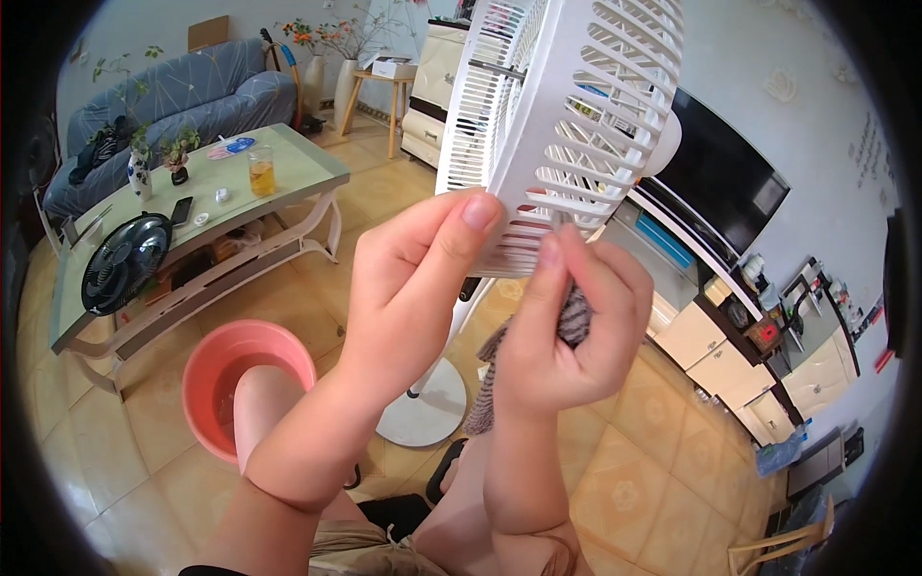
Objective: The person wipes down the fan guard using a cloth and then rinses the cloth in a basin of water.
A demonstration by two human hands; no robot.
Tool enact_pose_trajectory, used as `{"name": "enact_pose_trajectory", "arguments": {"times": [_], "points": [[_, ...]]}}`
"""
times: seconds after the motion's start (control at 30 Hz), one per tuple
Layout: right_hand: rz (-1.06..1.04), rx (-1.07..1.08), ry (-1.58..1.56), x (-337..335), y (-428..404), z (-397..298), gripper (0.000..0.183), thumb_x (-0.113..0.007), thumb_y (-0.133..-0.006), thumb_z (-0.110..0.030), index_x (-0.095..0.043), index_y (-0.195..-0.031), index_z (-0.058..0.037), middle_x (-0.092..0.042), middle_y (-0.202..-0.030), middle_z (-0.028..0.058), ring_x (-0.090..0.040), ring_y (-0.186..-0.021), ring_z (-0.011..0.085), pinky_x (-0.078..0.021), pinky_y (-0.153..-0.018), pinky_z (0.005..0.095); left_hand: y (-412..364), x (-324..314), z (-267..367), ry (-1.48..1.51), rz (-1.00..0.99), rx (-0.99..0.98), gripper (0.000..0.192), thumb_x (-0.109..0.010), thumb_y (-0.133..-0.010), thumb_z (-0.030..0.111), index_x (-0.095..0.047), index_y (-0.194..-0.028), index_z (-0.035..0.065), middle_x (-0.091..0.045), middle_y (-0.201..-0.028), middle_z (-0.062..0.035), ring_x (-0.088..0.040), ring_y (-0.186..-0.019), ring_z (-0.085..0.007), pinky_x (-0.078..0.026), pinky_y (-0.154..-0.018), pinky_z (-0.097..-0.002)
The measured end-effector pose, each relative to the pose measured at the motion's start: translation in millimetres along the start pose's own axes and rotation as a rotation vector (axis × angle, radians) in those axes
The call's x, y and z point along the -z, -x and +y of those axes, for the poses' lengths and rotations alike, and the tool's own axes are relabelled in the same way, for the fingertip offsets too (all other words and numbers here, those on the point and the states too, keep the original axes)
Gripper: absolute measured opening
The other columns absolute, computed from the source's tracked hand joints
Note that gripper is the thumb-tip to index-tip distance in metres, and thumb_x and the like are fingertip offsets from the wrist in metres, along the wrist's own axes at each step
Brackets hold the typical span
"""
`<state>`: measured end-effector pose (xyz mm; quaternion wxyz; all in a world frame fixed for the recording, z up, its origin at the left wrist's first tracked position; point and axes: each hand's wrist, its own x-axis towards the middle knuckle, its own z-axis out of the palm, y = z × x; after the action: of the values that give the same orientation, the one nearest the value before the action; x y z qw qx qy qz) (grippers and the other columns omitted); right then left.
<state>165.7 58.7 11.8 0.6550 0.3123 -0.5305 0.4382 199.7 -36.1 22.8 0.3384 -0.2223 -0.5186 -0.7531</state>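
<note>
A white pedestal fan [518, 155] stands before me, its slatted plastic housing turned partly sideways. From the housing's open front a bare metal shaft [497, 68] sticks out. My left hand [414, 281] grips the lower rim, thumb on the outer face and fingers hidden behind it. At the lower slats, my right hand [576, 317] pinches with thumb and forefinger. A grey striped cloth [497, 389] is bunched in that palm and hangs down below it. The pole runs down to a round white base [425, 407] on the floor, partly hidden by my forearms.
A pink water basin [248, 338] sits by my knee. On the glass-topped table [302, 162] are a black fan blade [128, 263], a phone [181, 211] and a glass of yellow drink [261, 173]. A television [727, 173] and cabinets [720, 356] line the right wall.
</note>
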Motion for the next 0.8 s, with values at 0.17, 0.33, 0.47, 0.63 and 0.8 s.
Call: {"name": "enact_pose_trajectory", "arguments": {"times": [0.17, 0.33, 0.47, 0.63, 0.8], "points": [[-0.039, 0.044, -0.085, -12, 0, -8, 0.018, -0.072, -0.076, 0.007, -0.068, -0.093, -0.0002, -0.062, -0.087, 0.0096, -0.059, -0.075, 0.0188, -0.0488, -0.068, 0.0277, 0, 0, 0, 0.038, -0.023, 0.031, 0.029, -0.050, -0.100, 0.025, -0.060, -0.088, 0.0003, -0.055, -0.079, 0.0043, -0.043, -0.071, -0.0027, -0.034, -0.063, -0.0187], [-0.055, 0.043, -0.015, 1, 0, -2, 0.019, -0.072, -0.076, 0.008, -0.069, -0.093, -0.0001, -0.063, -0.088, 0.0103, -0.060, -0.077, 0.0196, -0.0494, -0.068, 0.0271, -3, 9, -8, 0.138, -0.107, -0.033, 0.029, -0.051, -0.100, 0.019, -0.063, -0.091, -0.0052, -0.060, -0.081, 0.0014, -0.050, -0.075, -0.0029, -0.043, -0.067, -0.0192], [-0.054, 0.015, -0.053, -5, 0, -6, 0.018, -0.072, -0.075, 0.008, -0.069, -0.092, 0.0010, -0.063, -0.088, 0.0107, -0.061, -0.078, 0.0200, -0.0498, -0.068, 0.0271, -2, 2, -4, 0.104, -0.070, -0.041, 0.029, -0.051, -0.100, 0.019, -0.063, -0.093, -0.0054, -0.061, -0.082, 0.0007, -0.052, -0.076, -0.0033, -0.043, -0.067, -0.0192], [-0.122, 0.058, -0.106, -6, -2, -5, 0.018, -0.072, -0.075, 0.008, -0.069, -0.091, 0.0018, -0.063, -0.087, 0.0105, -0.061, -0.076, 0.0198, -0.0498, -0.067, 0.0272, -3, 4, -3, 0.163, -0.063, 0.020, 0.029, -0.051, -0.100, 0.021, -0.062, -0.097, -0.0055, -0.061, -0.083, 0.0004, -0.052, -0.078, -0.0039, -0.044, -0.069, -0.0203], [-0.041, 0.015, -0.032, 0, -5, -2, 0.016, -0.071, -0.077, 0.008, -0.069, -0.091, 0.0019, -0.062, -0.086, 0.0102, -0.060, -0.075, 0.0192, -0.0495, -0.067, 0.0273, -2, 4, -6, 0.142, -0.088, -0.005, 0.028, -0.051, -0.100, 0.020, -0.062, -0.096, -0.0055, -0.062, -0.084, -0.0001, -0.053, -0.079, -0.0039, -0.044, -0.070, -0.0199]]}}
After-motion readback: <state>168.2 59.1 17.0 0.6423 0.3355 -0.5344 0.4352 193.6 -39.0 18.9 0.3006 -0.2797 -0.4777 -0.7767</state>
